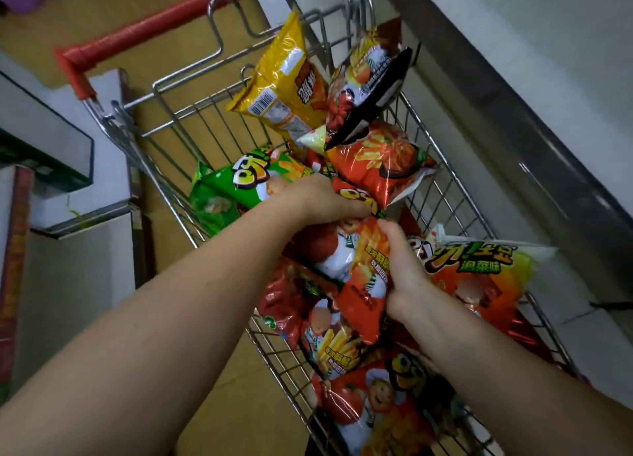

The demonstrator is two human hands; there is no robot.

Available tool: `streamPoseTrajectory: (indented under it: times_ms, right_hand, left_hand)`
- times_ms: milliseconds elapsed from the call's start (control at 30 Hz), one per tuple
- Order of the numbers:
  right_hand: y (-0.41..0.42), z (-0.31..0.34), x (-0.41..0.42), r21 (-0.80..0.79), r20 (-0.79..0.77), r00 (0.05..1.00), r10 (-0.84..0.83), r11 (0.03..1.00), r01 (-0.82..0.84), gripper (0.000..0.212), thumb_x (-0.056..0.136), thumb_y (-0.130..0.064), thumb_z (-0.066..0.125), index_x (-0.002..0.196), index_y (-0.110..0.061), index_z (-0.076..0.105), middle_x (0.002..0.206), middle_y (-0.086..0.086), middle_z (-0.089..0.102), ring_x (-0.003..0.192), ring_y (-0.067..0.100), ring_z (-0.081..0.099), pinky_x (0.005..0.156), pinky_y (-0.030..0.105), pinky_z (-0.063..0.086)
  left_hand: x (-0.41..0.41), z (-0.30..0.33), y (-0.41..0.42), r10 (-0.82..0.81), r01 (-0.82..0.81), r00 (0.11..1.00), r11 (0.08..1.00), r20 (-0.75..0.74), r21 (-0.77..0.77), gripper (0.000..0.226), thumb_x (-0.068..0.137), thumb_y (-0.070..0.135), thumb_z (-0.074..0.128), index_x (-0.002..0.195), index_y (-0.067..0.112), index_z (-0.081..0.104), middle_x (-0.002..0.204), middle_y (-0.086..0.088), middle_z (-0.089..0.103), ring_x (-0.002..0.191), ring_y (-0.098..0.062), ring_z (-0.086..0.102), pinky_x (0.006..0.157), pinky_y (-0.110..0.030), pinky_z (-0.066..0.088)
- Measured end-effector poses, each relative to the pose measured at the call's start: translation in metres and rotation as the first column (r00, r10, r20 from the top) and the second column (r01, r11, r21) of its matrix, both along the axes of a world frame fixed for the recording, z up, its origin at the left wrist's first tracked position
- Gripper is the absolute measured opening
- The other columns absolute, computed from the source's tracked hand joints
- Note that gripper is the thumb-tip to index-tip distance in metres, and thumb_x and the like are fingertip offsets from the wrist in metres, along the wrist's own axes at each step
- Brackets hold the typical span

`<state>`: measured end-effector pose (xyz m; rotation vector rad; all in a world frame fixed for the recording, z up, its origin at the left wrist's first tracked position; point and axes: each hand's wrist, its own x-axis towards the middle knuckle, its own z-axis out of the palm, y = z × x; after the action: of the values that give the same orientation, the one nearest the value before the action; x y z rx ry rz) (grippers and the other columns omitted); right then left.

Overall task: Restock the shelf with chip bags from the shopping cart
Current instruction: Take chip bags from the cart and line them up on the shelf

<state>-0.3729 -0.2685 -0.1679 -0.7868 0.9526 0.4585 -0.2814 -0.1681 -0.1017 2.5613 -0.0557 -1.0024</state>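
Both hands reach into the cart (pixel 178 116): the left hand (pixel 318 198) has its fingers curled over the top edge of a red bag (pixel 349 260), and the right hand (pixel 404 267) grips the same bag along its right side, fingers wrapped round the foil. The bag sits mid-cart on top of other red bags, with a green bag (pixel 233 188) to its left and a yellow bag (pixel 284 82) upright at the far end. A shelf (pixel 51 140) stands left of the cart.
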Motion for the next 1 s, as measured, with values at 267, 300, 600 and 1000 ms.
streamPoseTrajectory:
  times_ms: [267,300,600,1000]
  right_hand:
    - [0.016,0.035,0.022,-0.133,0.154,0.966,0.209,0.973,-0.189,0.036,0.077,-0.044,0.067,0.097,-0.015,0.069,0.095,0.010,0.073,0.087,0.029,0.069,0.079,0.039,0.055]
    - [0.018,0.038,0.026,-0.179,0.186,0.955,0.230,0.964,-0.198,0.036,0.077,-0.044,0.068,0.098,-0.015,0.069,0.094,0.010,0.073,0.087,0.028,0.069,0.082,0.041,0.055]
    - [0.039,0.047,0.076,-0.624,0.296,0.733,0.613,0.705,-0.337,0.041,0.096,-0.039,0.044,0.128,-0.015,0.052,0.118,0.002,0.059,0.103,0.017,0.056,0.098,0.038,0.042]
    - [0.078,0.012,0.150,-0.933,-0.195,0.459,0.867,-0.020,-0.359,0.066,0.095,-0.047,0.042,0.147,-0.011,0.024,0.150,0.011,0.034,0.135,0.031,0.034,0.106,0.036,0.030]
  left_hand:
    - [-0.014,0.027,0.052,0.349,-0.489,0.843,0.814,-0.408,-0.314,0.086,0.048,0.062,0.080,0.118,0.016,0.061,0.103,-0.011,0.072,0.092,-0.030,0.070,0.089,-0.044,0.053]
    - [-0.017,0.029,0.057,0.363,-0.511,0.841,0.778,-0.401,-0.366,0.079,0.053,0.056,0.080,0.118,0.017,0.060,0.103,-0.011,0.072,0.090,-0.030,0.070,0.087,-0.044,0.054]
    - [-0.033,0.029,0.126,0.761,-0.595,0.630,0.344,-0.155,-0.726,0.051,0.071,0.023,0.078,0.116,0.020,0.055,0.102,-0.005,0.072,0.076,-0.018,0.072,0.063,-0.029,0.057]
    - [-0.036,-0.005,0.171,0.873,-0.690,0.406,0.099,-0.270,-0.717,0.047,0.074,0.027,0.078,0.117,0.017,0.060,0.100,-0.007,0.073,0.082,-0.026,0.073,0.074,-0.042,0.058]
